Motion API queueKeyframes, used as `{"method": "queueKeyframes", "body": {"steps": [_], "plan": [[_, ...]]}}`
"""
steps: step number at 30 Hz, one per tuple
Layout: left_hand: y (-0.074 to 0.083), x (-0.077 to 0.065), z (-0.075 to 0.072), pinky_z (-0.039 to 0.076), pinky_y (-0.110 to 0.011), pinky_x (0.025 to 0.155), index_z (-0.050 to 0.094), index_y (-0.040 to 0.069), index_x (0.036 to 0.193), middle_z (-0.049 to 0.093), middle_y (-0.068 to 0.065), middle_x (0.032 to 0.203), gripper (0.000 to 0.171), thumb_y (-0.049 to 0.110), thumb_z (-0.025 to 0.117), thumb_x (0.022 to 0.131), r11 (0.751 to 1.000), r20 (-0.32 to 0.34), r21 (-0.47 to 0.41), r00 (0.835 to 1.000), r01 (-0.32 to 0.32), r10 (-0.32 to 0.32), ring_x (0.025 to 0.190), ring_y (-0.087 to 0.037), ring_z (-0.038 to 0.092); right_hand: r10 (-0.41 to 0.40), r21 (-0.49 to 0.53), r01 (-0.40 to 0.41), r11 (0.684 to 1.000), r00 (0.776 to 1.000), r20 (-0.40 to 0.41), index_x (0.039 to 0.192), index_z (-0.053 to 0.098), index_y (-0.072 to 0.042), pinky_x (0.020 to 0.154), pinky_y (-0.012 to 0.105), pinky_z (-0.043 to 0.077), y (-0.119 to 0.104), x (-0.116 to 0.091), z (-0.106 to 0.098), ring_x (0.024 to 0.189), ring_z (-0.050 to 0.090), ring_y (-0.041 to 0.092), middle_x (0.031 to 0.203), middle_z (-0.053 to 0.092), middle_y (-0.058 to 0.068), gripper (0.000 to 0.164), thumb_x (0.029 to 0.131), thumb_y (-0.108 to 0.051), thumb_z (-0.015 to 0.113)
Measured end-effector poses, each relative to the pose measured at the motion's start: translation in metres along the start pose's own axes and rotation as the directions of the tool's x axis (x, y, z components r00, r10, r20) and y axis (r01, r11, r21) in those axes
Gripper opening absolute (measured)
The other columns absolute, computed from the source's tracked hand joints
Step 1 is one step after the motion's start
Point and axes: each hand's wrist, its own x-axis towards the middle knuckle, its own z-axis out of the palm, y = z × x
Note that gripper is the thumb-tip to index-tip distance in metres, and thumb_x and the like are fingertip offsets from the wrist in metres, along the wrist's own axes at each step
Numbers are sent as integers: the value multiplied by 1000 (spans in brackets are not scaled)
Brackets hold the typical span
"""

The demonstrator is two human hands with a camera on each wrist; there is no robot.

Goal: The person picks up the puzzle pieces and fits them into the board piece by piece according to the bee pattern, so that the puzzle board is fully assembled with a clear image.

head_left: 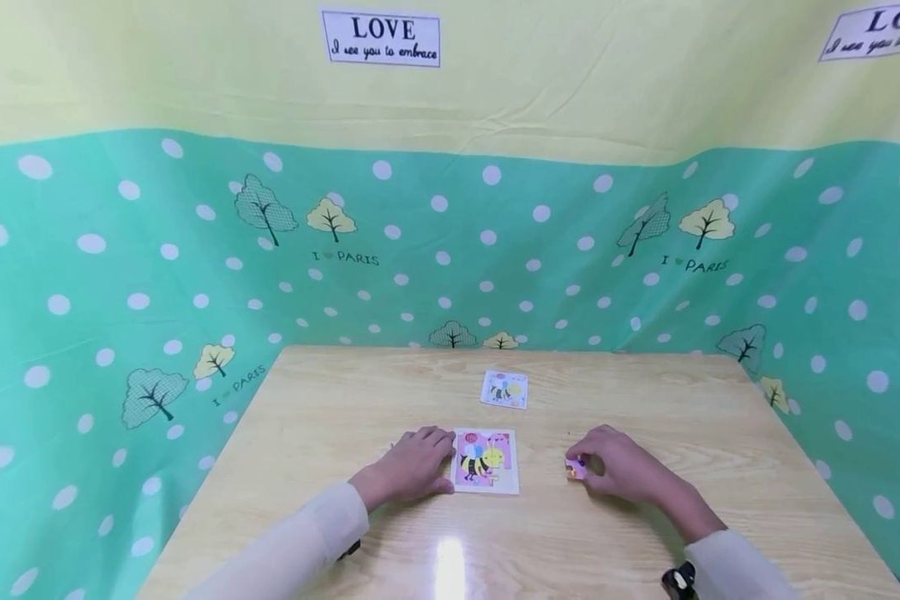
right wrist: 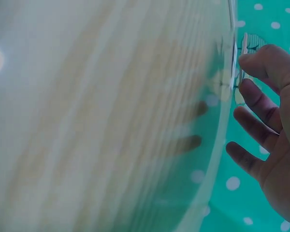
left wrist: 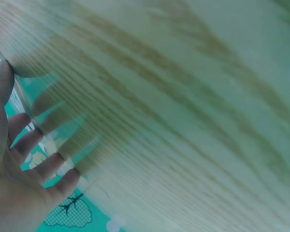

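Note:
A square bee jigsaw puzzle (head_left: 484, 461) in a white frame lies flat on the wooden table. At its left edge rests my left hand (head_left: 414, 467), palm down, fingertips and thumb touching the frame. The left wrist view shows that hand's (left wrist: 24, 164) fingers loosely spread low over the tabletop. To the right of the puzzle, apart from it, my right hand (head_left: 624, 467) pinches a small pink puzzle piece (head_left: 574, 468) between thumb and index finger. Seen edge-on in the right wrist view, the thin piece (right wrist: 243, 55) sits at those fingertips, the other fingers slightly bent.
Behind the puzzle lies a smaller card (head_left: 505, 389) with a similar bee picture. The wooden table (head_left: 330, 392) carries a bright light reflection near its front. A green and yellow patterned cloth (head_left: 420, 225) hangs around its back and sides.

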Motion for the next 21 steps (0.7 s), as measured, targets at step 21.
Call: {"method": "queueKeyframes", "body": {"steps": [21], "plan": [[-3, 4, -3, 45, -54, 113, 56, 15, 141, 47, -10, 156, 67, 64, 58, 94, 1000, 13, -7, 1000, -9, 9, 144, -33, 44, -62, 54, 56, 997, 992, 113, 116, 77, -23, 95, 40, 54, -41, 47, 12, 105, 61, 11, 106, 73, -12, 32, 84, -17, 77]]}}
